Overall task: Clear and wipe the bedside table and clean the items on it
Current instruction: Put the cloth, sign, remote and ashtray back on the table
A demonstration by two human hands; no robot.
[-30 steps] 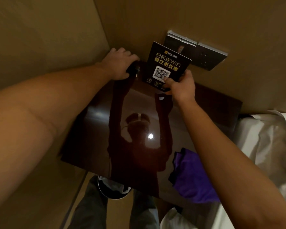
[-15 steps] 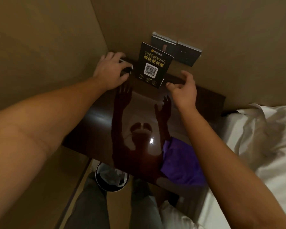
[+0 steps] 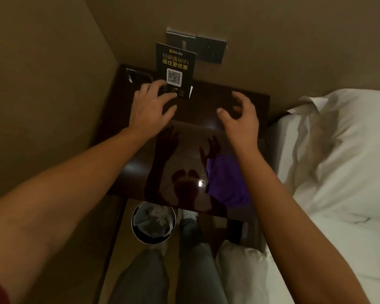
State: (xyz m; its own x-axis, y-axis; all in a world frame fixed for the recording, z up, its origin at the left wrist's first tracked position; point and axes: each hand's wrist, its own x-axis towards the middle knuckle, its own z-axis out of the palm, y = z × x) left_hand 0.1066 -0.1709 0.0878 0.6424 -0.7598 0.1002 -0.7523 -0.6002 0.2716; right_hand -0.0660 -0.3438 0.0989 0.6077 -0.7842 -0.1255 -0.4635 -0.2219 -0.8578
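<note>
- Your left hand [image 3: 152, 107] hangs over the far left of the dark surface [image 3: 206, 110], fingers spread and holding nothing, their tips at the foot of the WiFi sign [image 3: 175, 69]; contact is hard to judge in this dim light.
- Your right hand [image 3: 239, 115] hovers right of it, fingers loosely curled, empty.
- The sign stands upright at the far edge, and the purple cloth [image 3: 225, 178] lies on the near right.
- The glossy top looks wiped; putting back seems nearly done.
</note>
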